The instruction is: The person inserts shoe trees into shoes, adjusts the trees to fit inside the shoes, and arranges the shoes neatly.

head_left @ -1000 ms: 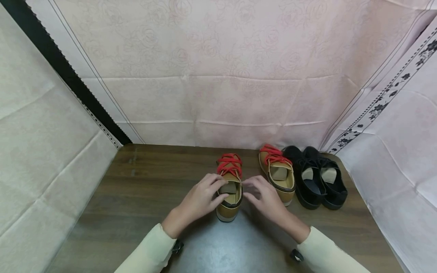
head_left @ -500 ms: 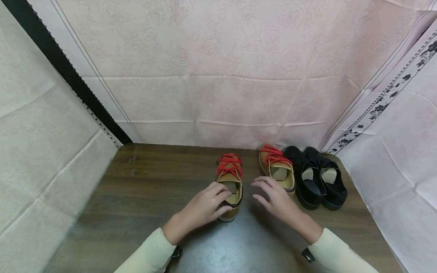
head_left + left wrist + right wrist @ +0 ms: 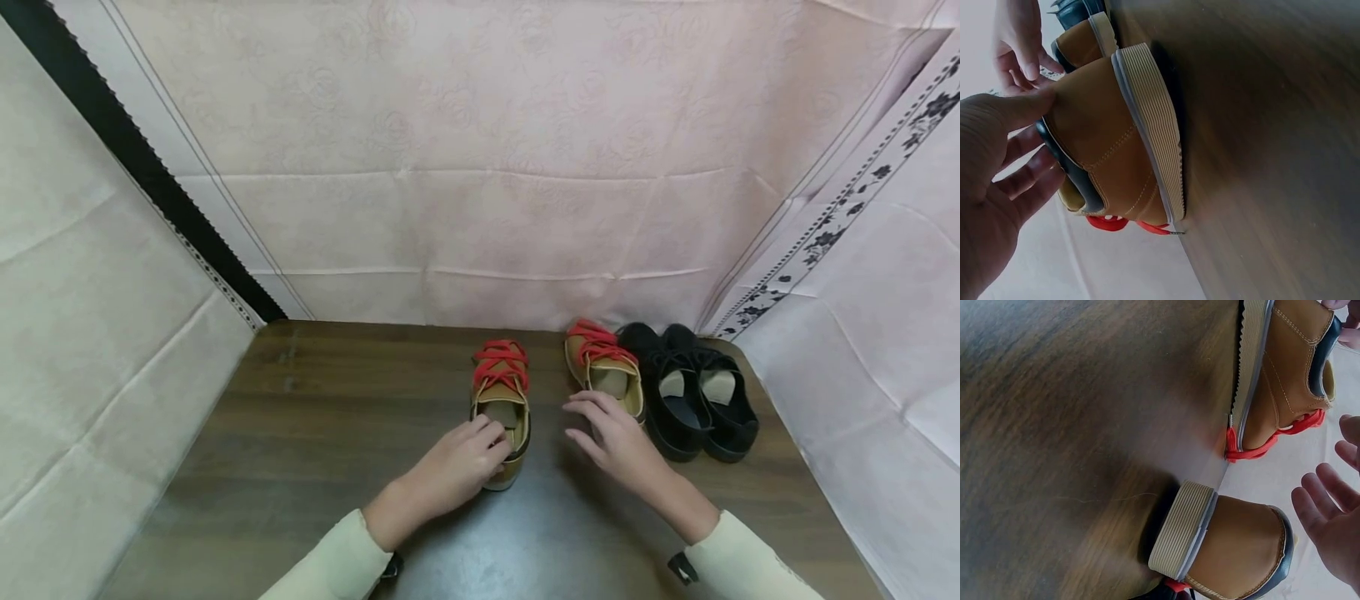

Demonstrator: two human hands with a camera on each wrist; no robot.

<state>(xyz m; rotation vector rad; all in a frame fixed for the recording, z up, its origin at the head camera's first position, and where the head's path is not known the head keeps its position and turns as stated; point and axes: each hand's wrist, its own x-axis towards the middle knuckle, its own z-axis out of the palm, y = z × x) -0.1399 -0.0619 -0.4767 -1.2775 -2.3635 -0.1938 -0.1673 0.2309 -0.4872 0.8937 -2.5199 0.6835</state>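
A tan-brown shoe (image 3: pixel 501 377) with red laces stands on the wooden table, its toe toward the back. My left hand (image 3: pixel 459 468) pinches its heel collar; in the left wrist view the thumb lies on the outer heel of the shoe (image 3: pixel 1100 112) and the fingers reach inside the opening. My right hand (image 3: pixel 618 442) hovers with relaxed fingers near the heel of the matching brown shoe (image 3: pixel 609 367), partly covering it in the head view. A gap shows between that hand and the shoe (image 3: pixel 1235 544) in the right wrist view.
A pair of black lace-up shoes (image 3: pixel 678 408) stands close beside the right brown shoe. Behind the wooden table (image 3: pixel 337 400) hangs a pale patterned cloth (image 3: pixel 480 217), with more cloth along both sides.
My right hand has moved right, away from the left brown shoe, toward the other one. The left hand's fingers have closed in on the heel. The shoes have stayed in place.
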